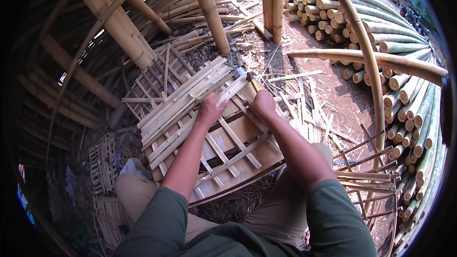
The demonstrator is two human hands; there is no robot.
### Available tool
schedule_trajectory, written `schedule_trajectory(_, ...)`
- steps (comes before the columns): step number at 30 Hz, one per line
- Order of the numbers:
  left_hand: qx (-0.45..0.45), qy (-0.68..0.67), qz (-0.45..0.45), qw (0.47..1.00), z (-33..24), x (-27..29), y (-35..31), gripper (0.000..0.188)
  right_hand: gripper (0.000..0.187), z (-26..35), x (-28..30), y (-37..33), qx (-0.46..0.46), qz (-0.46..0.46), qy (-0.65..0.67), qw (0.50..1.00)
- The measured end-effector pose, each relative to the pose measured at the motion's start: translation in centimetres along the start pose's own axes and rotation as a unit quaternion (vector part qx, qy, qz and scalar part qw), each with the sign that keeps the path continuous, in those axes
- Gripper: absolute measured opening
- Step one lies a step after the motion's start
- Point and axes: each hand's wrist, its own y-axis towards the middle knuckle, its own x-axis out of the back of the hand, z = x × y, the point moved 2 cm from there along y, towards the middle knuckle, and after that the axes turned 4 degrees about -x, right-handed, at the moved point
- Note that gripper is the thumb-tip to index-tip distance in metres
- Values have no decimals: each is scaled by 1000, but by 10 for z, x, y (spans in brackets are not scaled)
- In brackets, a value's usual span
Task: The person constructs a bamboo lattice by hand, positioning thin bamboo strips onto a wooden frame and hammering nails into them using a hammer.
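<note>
My left hand [211,109] is closed around a pale wooden slat [233,91] that slants away to the upper right. In my right hand [262,105] is a hammer with a yellow and black handle [253,82]; its head lies close to the slat's far end. Whether the hammer touches the slat, I cannot tell. Below both hands, crossed slats [232,136] form a lattice over a brown wooden board [259,159] in front of my knees. To the left of my left hand, several long slats [185,97] lie side by side across the lattice.
Cut bamboo poles [328,4] are piled at the right. Upright bamboo posts [208,12] stand beyond the board, and a curved pole [369,57] crosses the right side. Slatted frames [102,162] lie at the left. Scrap strips [312,109] litter the ground.
</note>
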Motion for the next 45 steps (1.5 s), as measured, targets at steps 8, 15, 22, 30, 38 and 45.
schedule_trajectory(8,-1,-12,3,1000,7,-2,3,25,51,0,-2,0,11,-3,2,1000)
schedule_trajectory(15,30,-28,18,999,20,-2,6,29,51,2,-5,1,22,-9,9,1000)
schedule_trajectory(22,32,-32,19,999,24,-6,5,30,43,3,4,7,19,-24,40,999)
schedule_trajectory(30,55,-33,17,998,30,-8,3,35,39,28,28,-2,158,-59,63,984)
schedule_trajectory(38,3,-22,11,1000,24,-13,5,34,41,30,25,-17,204,-42,-12,978)
schedule_trajectory(45,-39,-42,-12,998,38,-18,2,30,40,40,27,-27,198,-72,6,978)
